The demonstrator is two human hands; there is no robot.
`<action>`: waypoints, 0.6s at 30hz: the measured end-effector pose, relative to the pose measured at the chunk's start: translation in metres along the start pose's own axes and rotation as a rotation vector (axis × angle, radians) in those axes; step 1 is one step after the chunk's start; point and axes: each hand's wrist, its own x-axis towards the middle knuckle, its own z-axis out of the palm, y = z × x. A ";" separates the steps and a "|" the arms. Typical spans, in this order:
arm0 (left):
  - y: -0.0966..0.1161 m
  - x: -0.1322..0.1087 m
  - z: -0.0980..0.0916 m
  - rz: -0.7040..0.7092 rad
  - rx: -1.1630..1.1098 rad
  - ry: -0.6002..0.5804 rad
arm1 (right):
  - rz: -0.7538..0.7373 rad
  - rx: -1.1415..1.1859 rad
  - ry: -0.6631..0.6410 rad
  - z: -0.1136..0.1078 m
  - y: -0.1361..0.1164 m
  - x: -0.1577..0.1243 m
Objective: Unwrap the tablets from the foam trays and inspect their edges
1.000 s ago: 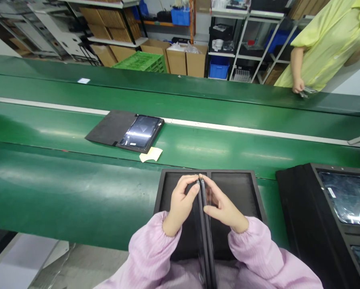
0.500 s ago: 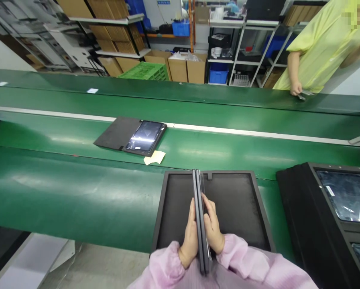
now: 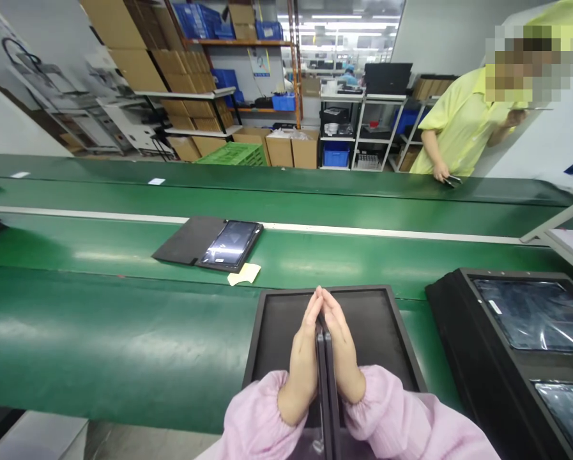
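Observation:
Two thin dark slabs [image 3: 328, 383], tablet-like and seen edge-on, stand upright side by side between my palms. My left hand [image 3: 305, 364] presses flat along their left side, and my right hand [image 3: 344, 358] along their right. Both hands have straight fingers, with the fingertips meeting just beyond the slabs' far end. Behind and below them lies a shallow black tray [image 3: 372, 326] with a raised rim. The slabs' lower ends run out of the picture, and their broad faces are hidden by my hands.
On the green belt [image 3: 123, 313] lies an opened black folder-like case with a tablet [image 3: 232, 243], beside a yellow paper scrap [image 3: 244, 275]. Black trays with film-covered screens [image 3: 535, 313] are stacked at right. Across the belt stands a person in yellow [image 3: 463, 121], holding a small dark item.
My hands have slid forward along the slabs, so that the fingertips now meet past their far end. The slabs have come nearer to me. The view has tilted upward.

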 end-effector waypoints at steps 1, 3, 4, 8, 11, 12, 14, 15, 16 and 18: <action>-0.001 0.001 0.001 -0.016 -0.010 0.007 | 0.021 0.005 0.008 0.000 0.001 0.002; -0.002 0.004 0.002 -0.044 -0.019 0.020 | 0.037 0.013 0.020 0.000 0.003 0.005; -0.001 0.006 0.002 -0.062 -0.022 0.027 | 0.042 0.019 0.024 0.000 0.005 0.007; 0.006 0.013 0.003 -0.139 -0.030 0.056 | 0.077 0.067 0.026 0.001 0.007 0.015; 0.012 0.019 0.004 -0.193 -0.066 0.090 | 0.105 0.078 0.050 0.001 0.008 0.022; 0.014 0.021 0.005 -0.208 -0.073 0.098 | 0.114 0.079 0.065 0.002 0.008 0.025; 0.017 0.027 0.006 -0.232 -0.065 0.111 | 0.136 0.087 0.087 0.003 0.009 0.031; 0.018 0.030 0.006 -0.238 -0.050 0.113 | 0.147 0.095 0.091 0.004 0.011 0.035; 0.018 0.034 0.006 -0.245 -0.036 0.114 | 0.152 0.103 0.094 0.004 0.012 0.039; 0.012 0.040 0.005 -0.256 -0.054 0.134 | 0.107 0.105 0.118 0.002 0.020 0.045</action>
